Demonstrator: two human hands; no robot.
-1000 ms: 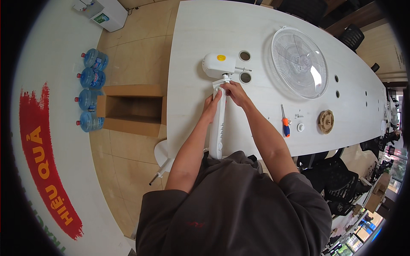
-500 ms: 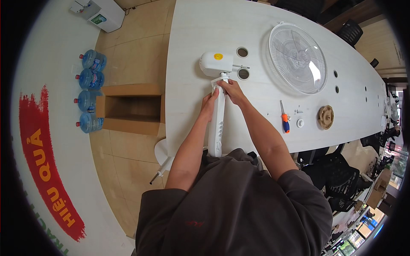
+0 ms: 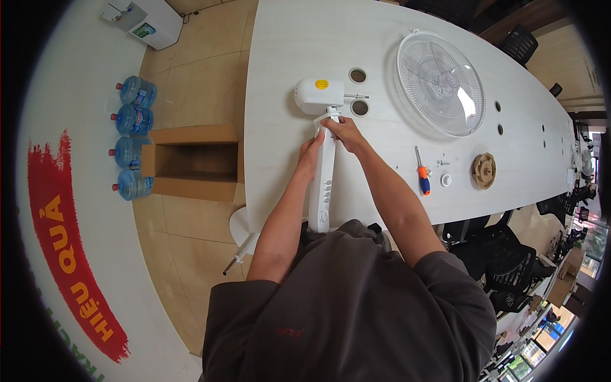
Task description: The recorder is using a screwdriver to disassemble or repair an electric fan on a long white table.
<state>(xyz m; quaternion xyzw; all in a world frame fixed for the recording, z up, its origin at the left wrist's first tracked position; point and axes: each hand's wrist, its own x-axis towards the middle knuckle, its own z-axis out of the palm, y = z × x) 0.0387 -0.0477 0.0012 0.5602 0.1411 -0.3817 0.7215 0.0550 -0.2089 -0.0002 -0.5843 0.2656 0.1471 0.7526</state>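
A white fan motor housing (image 3: 318,95) with a yellow sticker lies on the table, its thin metal shaft pointing right. From it a long white control column (image 3: 323,181) with a row of knobs runs back toward my body. My left hand (image 3: 310,151) is wrapped round the left side of the column's upper end. On the other side my right hand (image 3: 347,133) grips the same spot, close under the neck joint. Fingers and thumbs cover part of that joint, so anything small between them is hidden.
A round fan grille (image 3: 440,84) lies on the white table (image 3: 286,38). Nearer right are a screwdriver (image 3: 423,178), small screws, a white cap (image 3: 446,180) and a brown round part (image 3: 484,170). On the floor at left stand an open cardboard box (image 3: 197,135) and several water bottles (image 3: 135,121).
The whole view has shifted very slightly, with the table things a little further left and up in it. Both hands keep their hold at the column's upper end.
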